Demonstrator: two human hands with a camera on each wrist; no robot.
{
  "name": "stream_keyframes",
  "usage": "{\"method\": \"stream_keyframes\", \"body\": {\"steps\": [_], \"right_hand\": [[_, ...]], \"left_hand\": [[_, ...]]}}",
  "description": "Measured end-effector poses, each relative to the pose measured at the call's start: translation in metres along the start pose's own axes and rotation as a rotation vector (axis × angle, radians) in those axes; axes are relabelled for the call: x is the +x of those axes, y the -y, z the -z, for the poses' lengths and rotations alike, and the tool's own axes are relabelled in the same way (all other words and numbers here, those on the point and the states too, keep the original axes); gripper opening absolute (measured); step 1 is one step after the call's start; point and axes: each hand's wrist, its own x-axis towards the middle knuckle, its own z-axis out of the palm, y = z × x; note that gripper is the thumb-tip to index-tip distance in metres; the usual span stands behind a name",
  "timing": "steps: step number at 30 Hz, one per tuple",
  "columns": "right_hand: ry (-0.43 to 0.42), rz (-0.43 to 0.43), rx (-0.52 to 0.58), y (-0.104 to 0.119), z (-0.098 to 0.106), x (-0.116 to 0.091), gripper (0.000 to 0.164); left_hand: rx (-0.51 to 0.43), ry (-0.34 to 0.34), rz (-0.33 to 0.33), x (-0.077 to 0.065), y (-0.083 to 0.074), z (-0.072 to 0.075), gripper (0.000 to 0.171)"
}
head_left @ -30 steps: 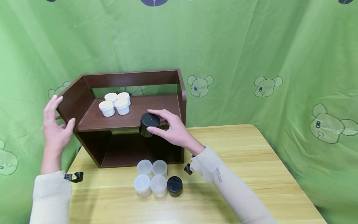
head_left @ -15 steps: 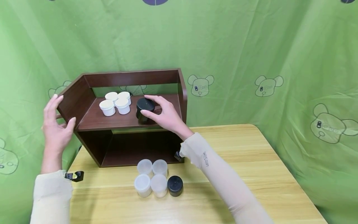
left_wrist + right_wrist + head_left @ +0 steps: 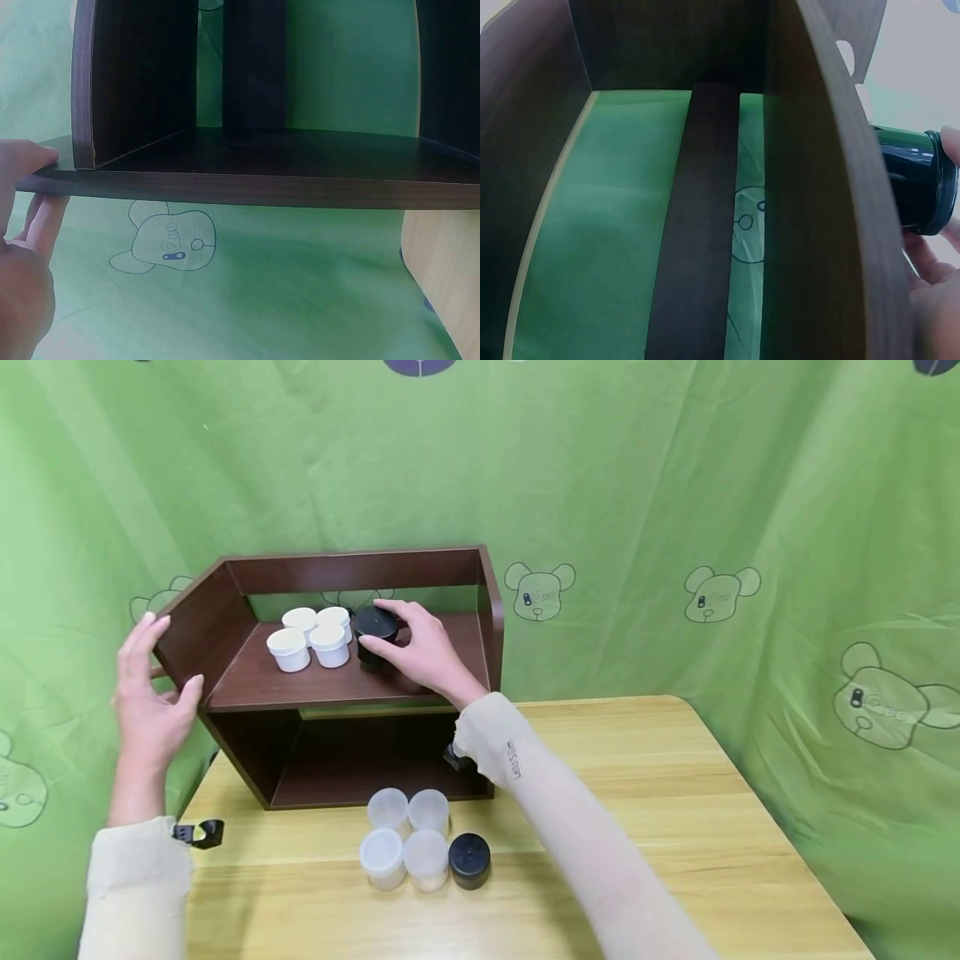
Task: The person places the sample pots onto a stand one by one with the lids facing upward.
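My right hand (image 3: 423, 647) holds a black lidded jar (image 3: 375, 625) between thumb and fingers over the upper board of a dark brown wooden shelf (image 3: 442, 652). Just left of it stands a cluster of several white lidded jars (image 3: 329, 646) on that board. The same black jar (image 3: 911, 180) appears beyond the board's edge in the right wrist view. Whether its base touches the board is hard to tell. My left hand (image 3: 153, 718) grips the shelf's left side panel, with the thumb inside and fingers outside, as the left wrist view shows around the panel edge (image 3: 56, 180).
On the wooden table (image 3: 600, 760) before the shelf stand several translucent lidded jars (image 3: 382, 856), with another black jar (image 3: 469, 860) at their right. The shelf's lower compartment (image 3: 375, 760) is open at the front. A green curtain (image 3: 637, 485) hangs behind.
My right hand has carried the black jar up from before the shelf, back and left to beside the white jars. My left hand keeps its grip on the side panel.
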Motion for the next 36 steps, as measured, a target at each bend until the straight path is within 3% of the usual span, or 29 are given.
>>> {"method": "stream_keyframes", "body": {"steps": [14,36], "right_hand": [[-0.059,-0.005,-0.061,-0.012,-0.012,0.018,0.064],[0.002,-0.112,-0.086,-0.016,-0.023,0.030,0.067]], "left_hand": [[0.006,-0.004,-0.023,0.001,-0.001,0.001,0.082],[0.004,-0.007,-0.007,-0.001,0.001,-0.001,0.083]]}}
